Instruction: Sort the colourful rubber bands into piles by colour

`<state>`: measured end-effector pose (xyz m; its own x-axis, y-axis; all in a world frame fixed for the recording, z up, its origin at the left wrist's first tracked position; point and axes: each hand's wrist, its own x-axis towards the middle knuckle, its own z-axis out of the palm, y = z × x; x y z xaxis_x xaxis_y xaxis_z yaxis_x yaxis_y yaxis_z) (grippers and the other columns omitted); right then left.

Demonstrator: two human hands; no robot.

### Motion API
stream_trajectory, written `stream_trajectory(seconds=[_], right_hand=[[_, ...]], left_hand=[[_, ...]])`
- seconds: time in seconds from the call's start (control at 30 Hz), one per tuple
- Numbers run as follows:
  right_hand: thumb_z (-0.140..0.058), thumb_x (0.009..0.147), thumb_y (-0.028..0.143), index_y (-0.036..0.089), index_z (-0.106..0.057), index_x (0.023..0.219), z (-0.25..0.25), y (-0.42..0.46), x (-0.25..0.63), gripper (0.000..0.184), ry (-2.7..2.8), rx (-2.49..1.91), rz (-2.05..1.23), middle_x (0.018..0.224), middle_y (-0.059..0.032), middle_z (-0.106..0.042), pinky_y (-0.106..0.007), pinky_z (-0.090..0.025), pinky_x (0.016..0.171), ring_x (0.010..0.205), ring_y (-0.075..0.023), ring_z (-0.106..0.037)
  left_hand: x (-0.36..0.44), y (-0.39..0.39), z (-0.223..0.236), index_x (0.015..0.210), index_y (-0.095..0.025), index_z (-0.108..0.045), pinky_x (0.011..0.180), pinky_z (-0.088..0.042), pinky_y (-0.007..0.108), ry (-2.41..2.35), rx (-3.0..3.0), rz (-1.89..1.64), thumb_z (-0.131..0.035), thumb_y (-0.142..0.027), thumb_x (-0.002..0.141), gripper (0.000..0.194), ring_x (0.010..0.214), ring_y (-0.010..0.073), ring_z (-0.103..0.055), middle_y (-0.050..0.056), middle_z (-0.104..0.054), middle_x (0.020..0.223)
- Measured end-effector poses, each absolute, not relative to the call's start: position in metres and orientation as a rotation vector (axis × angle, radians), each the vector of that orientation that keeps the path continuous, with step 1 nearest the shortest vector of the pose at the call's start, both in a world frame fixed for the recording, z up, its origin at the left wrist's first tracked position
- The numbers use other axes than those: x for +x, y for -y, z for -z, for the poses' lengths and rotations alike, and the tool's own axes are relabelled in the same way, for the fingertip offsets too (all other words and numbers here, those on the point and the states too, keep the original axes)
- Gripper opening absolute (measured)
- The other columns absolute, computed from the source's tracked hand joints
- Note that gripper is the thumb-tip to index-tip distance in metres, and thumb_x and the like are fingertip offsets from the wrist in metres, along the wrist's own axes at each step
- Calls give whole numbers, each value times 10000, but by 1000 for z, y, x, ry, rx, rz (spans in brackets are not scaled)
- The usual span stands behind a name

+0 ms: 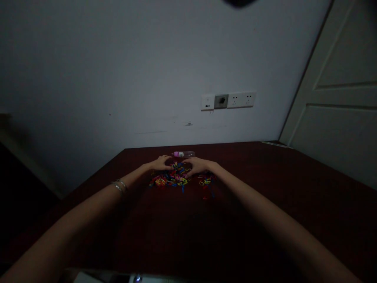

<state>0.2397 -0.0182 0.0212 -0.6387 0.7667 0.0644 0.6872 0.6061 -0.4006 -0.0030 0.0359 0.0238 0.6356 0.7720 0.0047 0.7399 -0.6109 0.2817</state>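
Many small, colourful looped pieces, perhaps paper clips or bands, lie in a loose pile (173, 179) on the dark red table (165, 224). At the pile's far left side is my left hand (162, 162), its thumb and fingers apart and curved around the edge. My right hand (196, 165) curves in from the other side with thumb and fingers spread, touching or just over the pieces. Neither hand visibly grips a piece. More pieces (207, 181) lie to the right, partly beneath my right hand and wrist. Metal bracelets (119, 185) circle my left wrist.
Just beyond my hands a clear bottle with a pink cap (184, 154) lies on its side. The table's back edge meets a grey wall (118, 78) carrying sockets and a switch (228, 101). A panelled door (338, 98) stands on the right. The light is dim.
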Motion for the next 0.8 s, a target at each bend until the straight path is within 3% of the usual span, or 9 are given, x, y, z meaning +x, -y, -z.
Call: stream_trajectory(seconds=[0.1, 0.2, 0.33, 0.5, 0.6, 0.7, 0.8], right_hand=[[-736, 461, 549, 208, -386, 1322, -13, 3, 211, 989, 2645, -1277, -520, 1326, -140, -418, -434, -318, 973, 1176, -325, -409], [-716, 424, 615, 225, -325, 1356, -10, -2, 192, 1084, 2641, -1339, -526, 1370, -160, -347, -482, -307, 969, 1203, -373, -363], [-682, 449, 646, 219, -333, 1353, -16, 2, 179, 1059, 2694, -1266, -617, 1364, -126, -378, -430, -296, 1001, 1210, -337, -372], [-772, 379, 507, 242, -396, 1315, -20, 12, 169, 1043, 2719, -1347, -524, 1362, -129, -378, -457, -345, 946, 1204, -377, -360], [-770, 433, 428, 193, -491, 1240, -19, 16, 166, 885, 2746, -1321, -436, 1281, -144, -470, -404, -400, 887, 1128, -350, -450], [-723, 543, 345, 176, -590, 1111, -20, 16, 166, 607, 2827, -1240, -388, 1101, -99, -607, -309, -442, 800, 974, -266, -561], [-675, 611, 290, 152, -620, 1035, -21, 17, 165, 449, 2864, -1234, -354, 977, -76, -657, -246, -452, 699, 844, -211, -603]], left_hand=[[-18, -36, -16, 1296, -154, -377, 980, -252, 398, -1355, 2500, -41, -596, -562, 632, 809, 1246, 315, -278, 164, -333, 1371], [-26, -33, -14, 1339, -170, -320, 983, -264, 363, -1262, 2442, 60, -593, -561, 640, 846, 1230, 277, -327, 144, -340, 1377], [-28, -20, -21, 1317, -183, -366, 956, -298, 349, -1169, 2440, 129, -648, -528, 592, 851, 1180, 267, -386, 126, -411, 1332], [-29, -5, -32, 1293, -193, -403, 937, -308, 354, -1185, 2513, 226, -707, -478, 498, 897, 1143, 281, -392, 124, -446, 1278], [-32, -3, -33, 1235, -178, -466, 894, -348, 320, -1194, 2562, 215, -709, -416, 485, 823, 1064, 264, -443, 113, -494, 1190], [-33, -3, -31, 1125, -157, -538, 814, -395, 274, -1180, 2610, 171, -666, -331, 533, 630, 934, 221, -507, 88, -546, 1067], [-32, -1, -28, 1021, -148, -569, 724, -418, 241, -1151, 2601, 147, -607, -243, 575, 458, 816, 178, -537, 62, -585, 958]])
